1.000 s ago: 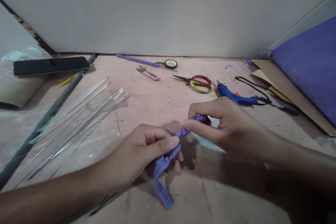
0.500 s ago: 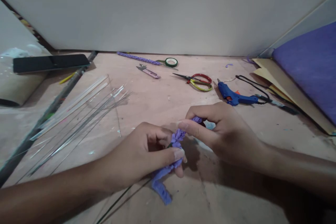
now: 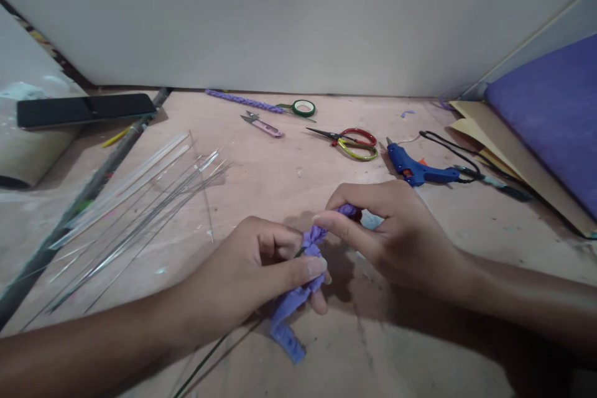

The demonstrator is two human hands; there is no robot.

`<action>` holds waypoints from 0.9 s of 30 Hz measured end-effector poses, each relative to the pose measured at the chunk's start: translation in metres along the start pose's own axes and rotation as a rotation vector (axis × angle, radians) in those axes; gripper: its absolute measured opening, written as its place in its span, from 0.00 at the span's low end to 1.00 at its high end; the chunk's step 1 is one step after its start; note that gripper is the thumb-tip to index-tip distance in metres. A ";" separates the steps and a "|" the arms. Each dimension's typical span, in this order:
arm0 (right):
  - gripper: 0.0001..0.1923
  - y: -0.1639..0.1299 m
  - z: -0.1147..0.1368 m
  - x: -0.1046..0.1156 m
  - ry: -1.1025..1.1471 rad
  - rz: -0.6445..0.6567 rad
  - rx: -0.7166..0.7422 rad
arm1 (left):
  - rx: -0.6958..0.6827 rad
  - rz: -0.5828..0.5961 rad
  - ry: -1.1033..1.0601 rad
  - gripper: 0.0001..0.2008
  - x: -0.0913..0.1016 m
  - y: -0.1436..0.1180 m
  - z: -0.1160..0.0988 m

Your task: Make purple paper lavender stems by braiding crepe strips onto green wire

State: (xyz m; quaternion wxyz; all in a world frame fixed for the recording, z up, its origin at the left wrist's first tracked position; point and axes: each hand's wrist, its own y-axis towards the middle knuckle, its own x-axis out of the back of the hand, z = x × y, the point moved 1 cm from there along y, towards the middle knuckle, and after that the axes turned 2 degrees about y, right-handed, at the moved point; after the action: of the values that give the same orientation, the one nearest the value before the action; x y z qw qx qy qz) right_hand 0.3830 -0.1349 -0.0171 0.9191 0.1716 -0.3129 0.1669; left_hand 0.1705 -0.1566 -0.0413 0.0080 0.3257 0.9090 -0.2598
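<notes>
Between thumb and fingers, my left hand [image 3: 275,261] pinches a purple crepe paper strip [image 3: 286,317], whose loose end hangs down toward the tabletop. Just above, my right hand [image 3: 382,230] is closed on the upper part of the purple paper, which is wrapped around a green stem wire [image 3: 200,364]. The wrapped part [image 3: 317,235] shows ruffled between the two hands, and its tip pokes out by my right index finger. The wire's lower end runs under my left wrist to the bottom edge.
Loose wires and clear glue sticks [image 3: 135,224] lie at left, near a phone [image 3: 86,111] on a roll. Behind are a finished purple stem [image 3: 242,101], green floral tape [image 3: 304,108], thread snips [image 3: 262,125], scissors [image 3: 347,142] and a blue glue gun [image 3: 417,165]. Purple paper [image 3: 550,118] stands right.
Both hands keep their grip and have hardly moved. The whole view has shifted very slightly.
</notes>
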 end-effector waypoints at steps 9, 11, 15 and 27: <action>0.11 0.000 0.001 0.004 -0.171 -0.005 0.251 | -0.054 0.078 -0.107 0.20 0.003 0.001 0.004; 0.10 0.001 0.002 0.006 -0.195 -0.001 0.282 | -0.069 0.102 -0.120 0.19 0.004 0.001 0.005; 0.09 0.002 0.003 0.008 -0.210 0.016 0.319 | -0.078 0.110 -0.130 0.18 0.006 0.001 0.007; 0.05 0.000 0.007 0.014 -0.146 0.038 0.369 | -0.040 0.064 -0.321 0.19 0.000 0.002 0.000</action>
State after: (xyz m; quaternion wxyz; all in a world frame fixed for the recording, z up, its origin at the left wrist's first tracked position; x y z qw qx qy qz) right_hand 0.3894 -0.1347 -0.0029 0.8437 0.3428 -0.3460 0.2257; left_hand 0.1715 -0.1551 -0.0419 0.1680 0.3084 0.8902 -0.2900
